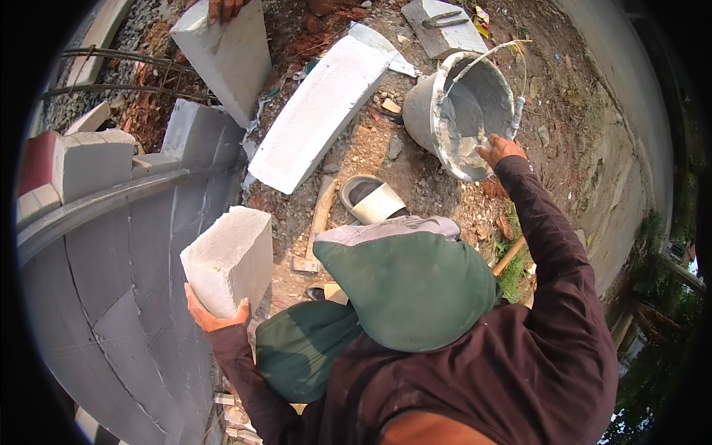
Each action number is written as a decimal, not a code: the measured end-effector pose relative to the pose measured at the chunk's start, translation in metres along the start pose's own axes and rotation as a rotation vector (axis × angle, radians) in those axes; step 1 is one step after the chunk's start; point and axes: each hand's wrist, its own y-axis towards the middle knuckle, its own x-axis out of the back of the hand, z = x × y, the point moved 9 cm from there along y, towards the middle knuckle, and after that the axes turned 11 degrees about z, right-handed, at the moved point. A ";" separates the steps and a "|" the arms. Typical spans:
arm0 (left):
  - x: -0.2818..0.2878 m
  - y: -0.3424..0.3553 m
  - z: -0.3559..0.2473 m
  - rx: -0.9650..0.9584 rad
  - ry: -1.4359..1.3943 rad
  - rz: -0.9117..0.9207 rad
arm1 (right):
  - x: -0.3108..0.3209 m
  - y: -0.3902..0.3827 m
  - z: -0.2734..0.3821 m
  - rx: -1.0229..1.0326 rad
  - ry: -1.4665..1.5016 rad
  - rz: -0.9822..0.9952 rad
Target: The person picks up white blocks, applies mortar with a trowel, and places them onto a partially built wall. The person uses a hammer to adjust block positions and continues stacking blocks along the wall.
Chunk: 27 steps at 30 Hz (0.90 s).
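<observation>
A pale block (pixel 228 259) is cupped from below in the left hand (pixel 213 315), with the fingers curled up around its lower corner; it is held just beside the curved grey wall (pixel 111 282). The right hand (pixel 498 150) is stretched out to the rim of a bucket (pixel 445 111), which is tipped on its side and lined with grey mortar; the fingers are closed, but on what cannot be told. One bucket is seen.

Beyond the left hand, along the top of the wall, two more blocks (pixel 93 163) are set, and a third is held on end by another person's hand (pixel 222 9) at the upper edge. Between the two hands, on the stony ground, one long white slab (pixel 322 104) is laid, and one sandal (pixel 371 200) nearer by. Past the bucket, a flat piece with a tool on it (pixel 441 26) is seen. The ground under the arms is hidden by the bent knees in green trousers (pixel 408 289).
</observation>
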 end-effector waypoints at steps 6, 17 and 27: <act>-0.004 -0.010 0.016 0.100 0.075 0.082 | -0.006 -0.040 0.010 0.233 0.529 0.219; -0.015 -0.006 0.032 0.097 0.128 0.078 | 0.020 -0.033 -0.053 0.000 0.108 -0.026; -0.012 -0.006 0.039 0.169 0.128 0.090 | -0.010 -0.021 0.011 0.264 0.282 0.041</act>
